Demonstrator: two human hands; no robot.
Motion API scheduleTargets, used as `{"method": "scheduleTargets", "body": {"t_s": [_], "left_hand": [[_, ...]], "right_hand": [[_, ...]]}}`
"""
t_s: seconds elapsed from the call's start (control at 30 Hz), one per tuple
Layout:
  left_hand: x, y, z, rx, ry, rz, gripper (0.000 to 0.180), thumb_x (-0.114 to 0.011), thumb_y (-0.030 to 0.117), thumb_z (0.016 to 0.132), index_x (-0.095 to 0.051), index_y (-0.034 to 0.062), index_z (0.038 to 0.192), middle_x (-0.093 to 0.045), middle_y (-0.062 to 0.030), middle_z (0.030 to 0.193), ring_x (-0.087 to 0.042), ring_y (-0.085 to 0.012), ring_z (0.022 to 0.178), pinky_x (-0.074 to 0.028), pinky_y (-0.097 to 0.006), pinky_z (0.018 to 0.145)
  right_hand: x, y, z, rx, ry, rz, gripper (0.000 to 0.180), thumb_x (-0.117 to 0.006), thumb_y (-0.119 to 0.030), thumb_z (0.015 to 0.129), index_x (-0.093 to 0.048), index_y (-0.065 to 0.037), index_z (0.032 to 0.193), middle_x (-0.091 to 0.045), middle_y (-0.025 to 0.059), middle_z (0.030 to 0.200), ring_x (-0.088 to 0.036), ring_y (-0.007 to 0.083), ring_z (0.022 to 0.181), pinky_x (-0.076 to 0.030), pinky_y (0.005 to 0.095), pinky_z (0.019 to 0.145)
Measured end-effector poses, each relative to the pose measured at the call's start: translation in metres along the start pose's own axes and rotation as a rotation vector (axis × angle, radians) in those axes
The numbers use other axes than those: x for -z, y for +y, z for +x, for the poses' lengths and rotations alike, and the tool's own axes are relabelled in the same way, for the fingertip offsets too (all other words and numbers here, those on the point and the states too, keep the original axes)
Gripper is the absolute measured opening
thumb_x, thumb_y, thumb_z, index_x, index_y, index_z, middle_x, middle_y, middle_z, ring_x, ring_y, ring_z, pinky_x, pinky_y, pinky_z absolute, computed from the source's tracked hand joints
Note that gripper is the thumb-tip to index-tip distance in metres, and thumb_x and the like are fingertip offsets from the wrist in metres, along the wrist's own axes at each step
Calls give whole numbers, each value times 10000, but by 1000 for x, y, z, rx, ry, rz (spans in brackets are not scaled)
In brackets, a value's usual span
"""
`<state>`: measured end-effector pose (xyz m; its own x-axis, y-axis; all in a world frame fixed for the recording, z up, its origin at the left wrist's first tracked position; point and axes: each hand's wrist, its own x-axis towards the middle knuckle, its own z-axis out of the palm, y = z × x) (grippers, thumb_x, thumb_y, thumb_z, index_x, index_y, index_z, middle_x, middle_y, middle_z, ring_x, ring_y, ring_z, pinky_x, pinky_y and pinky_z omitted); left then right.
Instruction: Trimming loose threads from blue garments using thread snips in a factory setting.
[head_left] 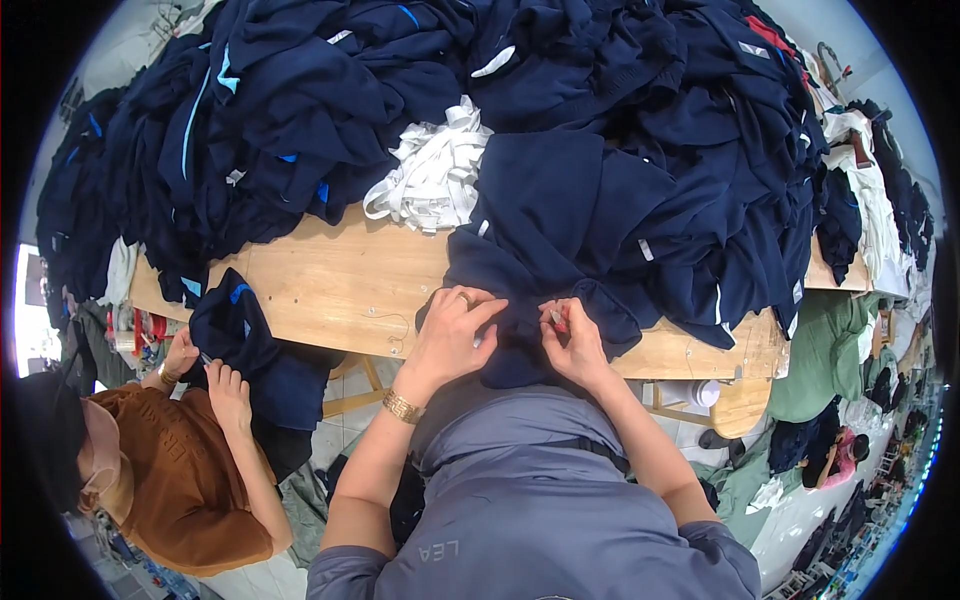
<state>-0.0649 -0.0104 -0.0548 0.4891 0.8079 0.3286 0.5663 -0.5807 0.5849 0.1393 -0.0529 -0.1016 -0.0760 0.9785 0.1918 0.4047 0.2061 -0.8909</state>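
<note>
A dark navy garment (545, 210) is spread over the table's near edge in front of me, its lower part hanging towards my lap. My left hand (450, 335) lies on its left side, thumb apart from the fingers and nothing visible gripped. On the other side, my right hand (575, 345) is closed in a pinch over the cloth. A small thing with a red and a clear part shows between those fingertips, too little of it to name. White label strips (430, 175) form a loose heap beyond my left hand.
Navy garments (280, 110) pile high along the table's far side. The wooden tabletop (320, 280) shows at left. Close by at left, a co-worker in a brown top (190, 470) handles a navy garment (235, 320). A wooden stool (740, 405) stands under the right end.
</note>
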Motion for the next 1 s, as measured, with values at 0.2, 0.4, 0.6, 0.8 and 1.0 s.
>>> {"method": "scheduleTargets", "body": {"t_s": [0.2, 0.4, 0.6, 0.8, 1.0], "left_hand": [[3, -2, 5, -63, -93, 36, 162, -666, 90, 731, -667, 75, 891, -613, -36, 777, -571, -187, 810, -423, -328, 754], [2, -4, 12, -45, -72, 22, 69, -644, 109, 769, -655, 80, 831, -611, -78, 692, -585, -227, 664, -449, -328, 660], [6, 3, 19, -23, -74, 46, 55, -614, 94, 789, -625, 83, 842, -575, -92, 637, -571, -252, 604, -450, -340, 615], [0, -2, 24, -124, 32, 24, 67, -594, 65, 803, -580, 84, 866, -531, -85, 594, -556, -251, 585, -433, -343, 594], [-1, -4, 26, -88, 6, 12, 55, -585, 61, 816, -570, 84, 864, -516, -92, 556, -553, -257, 567, -431, -341, 582]], "right_hand": [[5, -11, 3, -91, -27, -7, 204, -559, 2, 780, -409, -3, 918, -556, 184, 808, -579, 356, 735, -461, 372, 651], [11, -21, 13, -154, -16, 122, 188, -563, -54, 834, -395, -7, 902, -576, 171, 781, -585, 281, 700, -453, 353, 639], [31, -38, 37, -370, -216, 20, 384, -570, -349, 891, -406, -6, 835, -515, 167, 659, -455, 224, 579, -407, 340, 563], [46, -51, 53, -278, -288, -324, 469, -537, -453, 875, -513, -5, 738, -561, 185, 602, -580, 388, 643, -433, 414, 552], [41, -54, 46, 0, -345, -608, 397, -552, -416, 861, -555, -42, 728, -583, 136, 592, -594, 336, 597, -438, 402, 519]]}}
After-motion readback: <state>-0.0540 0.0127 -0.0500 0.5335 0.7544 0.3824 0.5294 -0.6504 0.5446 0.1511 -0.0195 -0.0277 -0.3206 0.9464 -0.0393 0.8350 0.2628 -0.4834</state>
